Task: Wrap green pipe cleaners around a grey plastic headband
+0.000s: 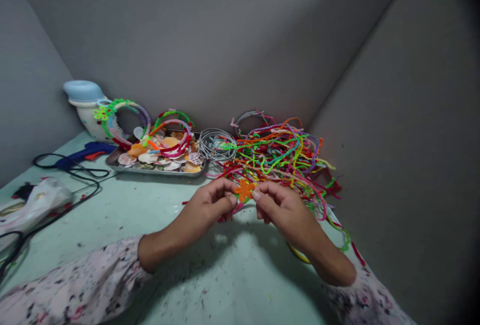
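Grey walls point(210, 40) behind pale green bench point(232, 285). Holds orange flower point(245, 191) above bench, near tangled pipe cleaners point(285, 147); pinches it from either side in fingertip grip of left hand point(213, 202) and right hand point(283, 205). To left: metal tray point(157, 172) of shells point(172, 166).

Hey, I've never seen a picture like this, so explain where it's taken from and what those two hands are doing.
There's no machine here, just a person's two bare hands. The only picture comes from a camera worn on their head, looking forward and down. The left hand and right hand pinch a small orange flower shape between them, above a pale green table. Beyond them, a heap of colourful fuzzy strips lies to the right. To the left is a metal tray of shells. Further left are a blue tool, perhaps a glue gun, and a white container with a light blue lid.
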### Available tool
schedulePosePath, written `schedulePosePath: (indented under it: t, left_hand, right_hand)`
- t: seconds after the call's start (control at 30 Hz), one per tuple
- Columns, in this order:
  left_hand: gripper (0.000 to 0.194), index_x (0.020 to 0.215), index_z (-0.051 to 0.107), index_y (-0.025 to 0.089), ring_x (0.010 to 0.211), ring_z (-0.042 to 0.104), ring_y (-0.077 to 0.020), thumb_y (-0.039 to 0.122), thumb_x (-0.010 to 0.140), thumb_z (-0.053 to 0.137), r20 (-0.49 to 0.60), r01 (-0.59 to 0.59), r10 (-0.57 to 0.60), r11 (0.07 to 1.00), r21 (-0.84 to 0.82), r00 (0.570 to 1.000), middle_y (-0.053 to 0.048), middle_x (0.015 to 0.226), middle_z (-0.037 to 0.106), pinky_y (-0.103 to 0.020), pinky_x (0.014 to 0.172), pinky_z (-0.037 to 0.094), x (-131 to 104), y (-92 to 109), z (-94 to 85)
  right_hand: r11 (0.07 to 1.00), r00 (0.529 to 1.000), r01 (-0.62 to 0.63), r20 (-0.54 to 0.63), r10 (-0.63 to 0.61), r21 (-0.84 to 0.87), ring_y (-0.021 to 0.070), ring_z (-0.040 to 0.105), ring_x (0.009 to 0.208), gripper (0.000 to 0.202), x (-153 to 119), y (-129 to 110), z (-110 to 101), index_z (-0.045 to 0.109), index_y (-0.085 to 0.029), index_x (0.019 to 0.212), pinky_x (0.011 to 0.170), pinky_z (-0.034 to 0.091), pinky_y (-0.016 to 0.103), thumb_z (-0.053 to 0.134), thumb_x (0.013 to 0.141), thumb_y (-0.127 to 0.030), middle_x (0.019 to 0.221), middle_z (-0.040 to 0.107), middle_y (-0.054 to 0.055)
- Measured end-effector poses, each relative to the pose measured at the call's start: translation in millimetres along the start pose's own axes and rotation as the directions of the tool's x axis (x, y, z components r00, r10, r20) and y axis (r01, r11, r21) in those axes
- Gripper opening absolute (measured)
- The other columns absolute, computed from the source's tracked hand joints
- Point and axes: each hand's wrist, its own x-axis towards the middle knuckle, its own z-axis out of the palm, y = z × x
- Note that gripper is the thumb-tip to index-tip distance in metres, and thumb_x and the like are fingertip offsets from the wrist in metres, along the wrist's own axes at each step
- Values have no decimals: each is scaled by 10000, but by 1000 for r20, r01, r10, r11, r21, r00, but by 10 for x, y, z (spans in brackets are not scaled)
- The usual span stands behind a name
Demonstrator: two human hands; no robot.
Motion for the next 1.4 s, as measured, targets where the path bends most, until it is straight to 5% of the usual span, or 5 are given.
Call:
schedulePosePath:
  t: [0.17,0.3,0.63,1.07,1.4]
  left_hand:
    - [142,908,529,167,586,478,-94,259,807,569,-37,-9,6,994,-105,999,28,676,532,-240,570,363,28,-4,-24]
    - [147,920,548,157,602,488,-85,254,816,589,-52,-10,2,987,-163,999,19,696,550,-236,607,368,60,-23,-79]
    - [210,852,558,130,615,514,-92,336,825,588,-29,44,-59,931,-362,998,-15,726,561,-232,585,391,130,-34,-170]
    - [209,761,579,148,591,428,-100,353,800,583,-156,-113,144,975,193,977,19,640,498,-238,573,331,107,-28,-196]
    - [134,716,551,151,579,362,-92,272,774,551,-148,-132,181,947,294,972,35,625,445,-234,549,271,114,11,-223]
  right_hand:
    - [999,995,32,-97,-34,-26,112,472,547,218,25,24,-36,576,-183,842,510,378,234,513,870,-390,623,541,-17]
    - [958,936,135,-284,-206,-251,156,542,705,267,126,138,-120,613,-194,1028,637,441,282,607,806,-343,866,620,47]
    - [912,933,228,-190,-305,-341,177,584,814,206,313,408,-152,690,-172,924,738,450,304,558,846,-310,878,651,57]
    - [822,887,348,-125,-444,-450,195,593,867,218,275,536,-27,672,-199,988,811,460,344,487,899,-272,928,664,71]
    - [755,851,397,-99,-516,-522,200,598,865,209,249,522,3,653,-207,1010,778,469,328,475,910,-249,920,651,74]
